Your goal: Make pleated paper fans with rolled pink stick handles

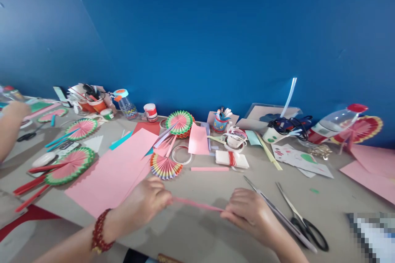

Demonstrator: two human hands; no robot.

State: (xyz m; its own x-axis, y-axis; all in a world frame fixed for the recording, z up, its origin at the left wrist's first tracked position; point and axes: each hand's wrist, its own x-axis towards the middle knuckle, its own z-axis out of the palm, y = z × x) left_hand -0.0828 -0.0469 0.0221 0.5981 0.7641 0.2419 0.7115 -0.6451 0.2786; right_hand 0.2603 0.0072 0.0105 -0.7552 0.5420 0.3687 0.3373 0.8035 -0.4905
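A narrow pink paper strip [199,204] is stretched between my two hands above the table's front part. My left hand [151,197], with a red beaded bracelet on its wrist, pinches the left end. The right end is gripped by my right hand [247,211], its fingers curled closed. Behind them a second pink strip [210,169] lies flat on the table. A half-round folded paper fan [166,166] rests just beyond my left hand. Large pink paper sheets [114,168] lie to the left, partly behind my left forearm.
Black-handled scissors [300,215] and a long utility knife [277,211] lie by my right hand. Round paper fans [72,166] are at left. A pen cup [221,121] and a plastic bottle [335,125] stand along the blue wall [197,41]. Another person's hand [17,111] shows at far left.
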